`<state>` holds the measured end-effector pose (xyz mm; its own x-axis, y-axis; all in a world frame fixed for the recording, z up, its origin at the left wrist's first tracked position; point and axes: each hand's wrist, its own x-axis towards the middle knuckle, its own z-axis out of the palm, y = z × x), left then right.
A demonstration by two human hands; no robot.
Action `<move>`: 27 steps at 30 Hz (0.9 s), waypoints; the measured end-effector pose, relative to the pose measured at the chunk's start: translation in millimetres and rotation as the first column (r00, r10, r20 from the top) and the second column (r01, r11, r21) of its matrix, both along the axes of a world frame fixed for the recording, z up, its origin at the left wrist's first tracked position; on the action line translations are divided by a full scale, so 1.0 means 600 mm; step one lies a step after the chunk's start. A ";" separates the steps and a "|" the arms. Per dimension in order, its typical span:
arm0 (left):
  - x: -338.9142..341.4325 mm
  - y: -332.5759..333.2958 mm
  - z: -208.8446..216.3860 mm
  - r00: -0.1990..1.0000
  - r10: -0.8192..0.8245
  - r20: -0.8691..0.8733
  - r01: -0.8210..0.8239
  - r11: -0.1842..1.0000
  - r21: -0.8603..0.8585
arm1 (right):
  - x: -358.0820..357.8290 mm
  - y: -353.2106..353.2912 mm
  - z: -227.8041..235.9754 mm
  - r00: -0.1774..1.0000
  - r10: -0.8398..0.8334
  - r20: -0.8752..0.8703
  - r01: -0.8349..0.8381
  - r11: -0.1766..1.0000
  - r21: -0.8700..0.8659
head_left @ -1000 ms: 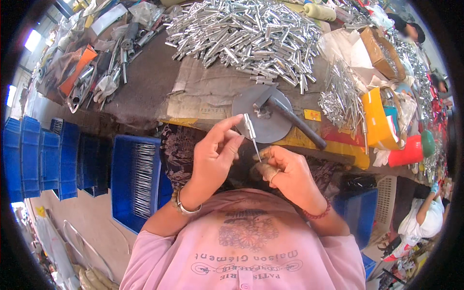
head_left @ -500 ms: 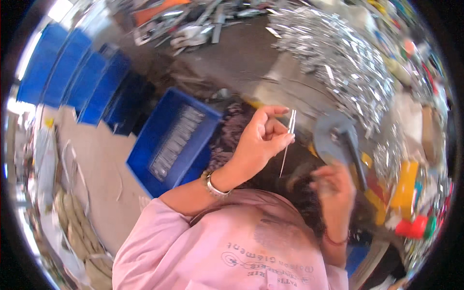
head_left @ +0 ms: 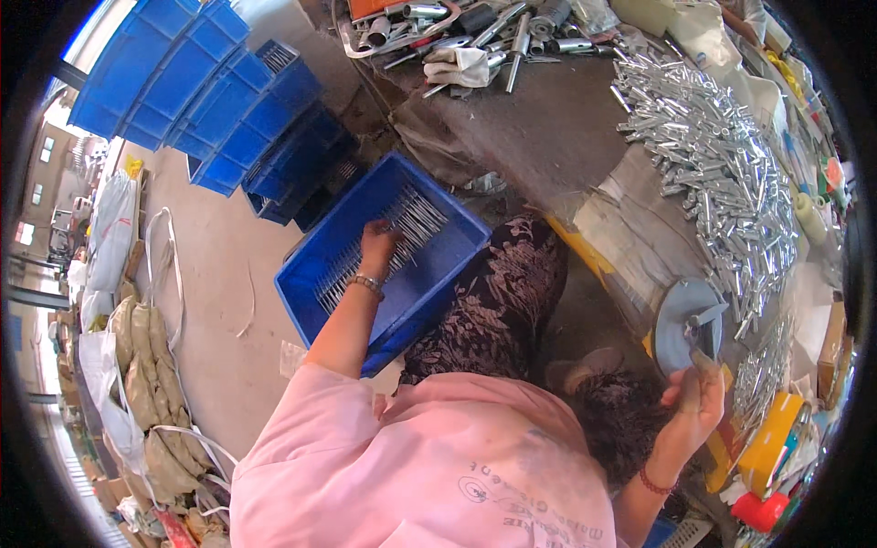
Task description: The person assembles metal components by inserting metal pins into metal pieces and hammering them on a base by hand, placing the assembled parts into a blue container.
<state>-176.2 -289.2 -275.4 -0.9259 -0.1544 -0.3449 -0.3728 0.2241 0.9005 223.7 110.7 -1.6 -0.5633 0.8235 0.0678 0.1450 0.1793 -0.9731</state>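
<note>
My left hand [head_left: 379, 248] reaches down into a blue plastic bin [head_left: 457, 242], its fingers curled among thin metal rods [head_left: 416, 219] laid side by side in a row. Whatever is between those fingertips is hidden. On the right, my right hand [head_left: 699, 397] is closed around the end of a dark lever [head_left: 702, 338]. That lever joins a round grey disc [head_left: 681, 320] on the bench edge. Just beyond the disc lies a big heap of short shiny metal tubes [head_left: 722, 164].
Stacked blue bins [head_left: 210, 91] stand at the far left. Metal tools and a white glove [head_left: 457, 67] lie at the back of the bench. A yellow box [head_left: 770, 443] and a red spool [head_left: 760, 511] sit at the right. Tan sacks [head_left: 151, 402] lie on the left floor.
My left hand has moved left from in front of my chest, where it held a thin metal rod, into the blue bin. My right hand has moved right to the lever. The view has shifted.
</note>
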 end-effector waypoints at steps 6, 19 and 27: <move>-0.087 -0.056 -0.090 0.986 -0.036 -0.162 -0.009 0.963 -0.268 | -0.009 0.002 -0.006 1.000 0.026 -0.017 -0.026 0.999 -0.031; -0.140 -0.053 -0.096 0.914 -0.180 -0.362 -0.029 0.864 -0.503 | -0.017 -0.007 0.018 0.996 0.091 -0.003 -0.091 0.985 -0.145; 0.027 0.289 0.428 0.645 -0.170 -0.745 0.320 0.945 0.061 | -0.007 -0.011 0.036 0.986 0.147 -0.081 -0.157 0.979 -0.132</move>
<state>-160.0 -115.7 -18.5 -0.8860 0.1076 0.4511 0.4560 0.0252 0.8896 219.7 104.2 19.9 -0.6803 0.7329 0.0039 0.0564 0.0576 -0.9967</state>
